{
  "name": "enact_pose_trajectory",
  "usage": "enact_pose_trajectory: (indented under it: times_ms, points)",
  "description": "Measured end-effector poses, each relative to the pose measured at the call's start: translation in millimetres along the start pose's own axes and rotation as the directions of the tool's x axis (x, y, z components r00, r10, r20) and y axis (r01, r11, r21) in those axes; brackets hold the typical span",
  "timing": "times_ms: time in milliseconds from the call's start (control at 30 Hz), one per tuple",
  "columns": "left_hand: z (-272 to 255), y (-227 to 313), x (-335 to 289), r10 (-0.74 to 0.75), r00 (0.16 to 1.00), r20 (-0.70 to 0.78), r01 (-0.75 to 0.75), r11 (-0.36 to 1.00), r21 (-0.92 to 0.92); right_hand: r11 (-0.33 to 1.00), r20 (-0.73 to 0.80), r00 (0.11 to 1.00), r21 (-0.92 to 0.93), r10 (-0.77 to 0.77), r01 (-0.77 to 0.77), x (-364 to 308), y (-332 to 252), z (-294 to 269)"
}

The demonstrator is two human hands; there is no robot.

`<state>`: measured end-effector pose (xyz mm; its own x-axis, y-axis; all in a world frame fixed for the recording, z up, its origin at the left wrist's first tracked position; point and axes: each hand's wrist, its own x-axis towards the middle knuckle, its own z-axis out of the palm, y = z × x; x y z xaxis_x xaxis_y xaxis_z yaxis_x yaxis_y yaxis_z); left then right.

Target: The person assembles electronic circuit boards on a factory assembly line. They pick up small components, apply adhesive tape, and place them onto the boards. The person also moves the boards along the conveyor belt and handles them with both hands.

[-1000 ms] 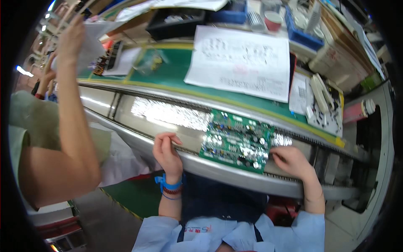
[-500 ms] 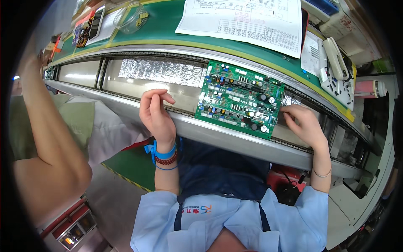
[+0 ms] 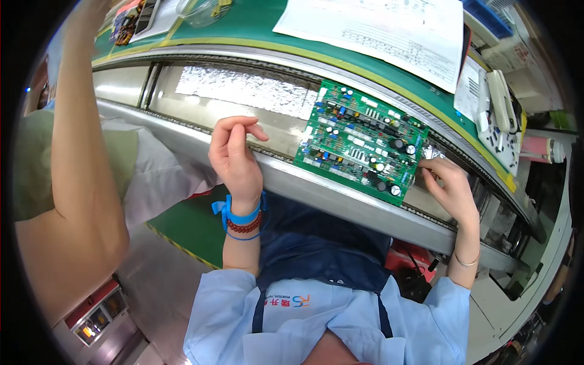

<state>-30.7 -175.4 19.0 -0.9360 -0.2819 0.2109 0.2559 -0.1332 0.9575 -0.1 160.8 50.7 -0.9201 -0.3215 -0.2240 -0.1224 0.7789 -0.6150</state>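
A green circuit board (image 3: 362, 141) studded with capacitors and small parts lies across the metal conveyor rail (image 3: 316, 185). My right hand (image 3: 449, 185) is at its right end, fingertips curled on the lower right corner. My left hand (image 3: 234, 157) rests on the rail a short way left of the board, not touching it, fingers loosely bent and holding nothing. A blue wrist strap and a bead bracelet (image 3: 242, 218) sit on my left wrist.
A co-worker's bare arm (image 3: 79, 152) reaches up along the left side. Crinkled foil (image 3: 243, 91) lines the trough behind the rail. Beyond it, a green mat (image 3: 255, 24) carries a large printed sheet (image 3: 383, 30) and a clear bowl (image 3: 204, 9). A white device (image 3: 502, 109) sits at right.
My left hand has come off the board's left edge and now sits apart from it on the rail. The board lies further right; my right hand stays at its right end.
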Motion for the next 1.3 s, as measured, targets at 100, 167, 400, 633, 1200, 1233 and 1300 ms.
enact_pose_trajectory:
  times_ms: [100,167,400,633,1200,1233,1300]
  points:
    - [-3.0,2.4,-1.3,-0.020,0.999,-0.030,0.020,0.999,0.026,0.997,-0.054,0.996,-0.022,-0.072,0.071,0.9,3.2,-2.4]
    - [-5.3,-0.1,-1.2,-0.004,1.000,-0.016,0.004,1.000,0.007,0.986,-0.122,0.982,-0.091,-0.147,0.137,2.1,3.5,-11.9]
    - [-4.7,-3.7,-0.7,-0.010,1.000,0.023,0.010,1.000,-0.004,0.950,-0.494,0.849,-0.311,-0.189,0.030,17.2,7.6,-36.1]
    - [-1.9,0.2,-0.1,-0.003,1.000,-0.002,0.003,1.000,-0.017,0.888,-0.432,0.863,-0.458,-0.260,0.038,31.2,3.8,-33.0]
    - [-5.3,-1.6,-1.3,0.004,0.998,0.066,-0.004,1.000,0.006,0.975,-0.200,0.963,0.088,-0.182,0.202,26.7,-47.6,-18.0]
    - [-5.2,-1.5,-1.6,0.001,0.998,0.068,-0.002,1.000,0.015,0.977,-0.181,0.964,0.046,-0.195,0.206,29.0,-49.7,-17.0]
    - [-5.1,-0.7,-1.8,0.010,0.997,0.071,-0.011,1.000,0.011,0.977,-0.144,0.966,-0.042,-0.215,0.211,33.5,-52.1,-15.5]
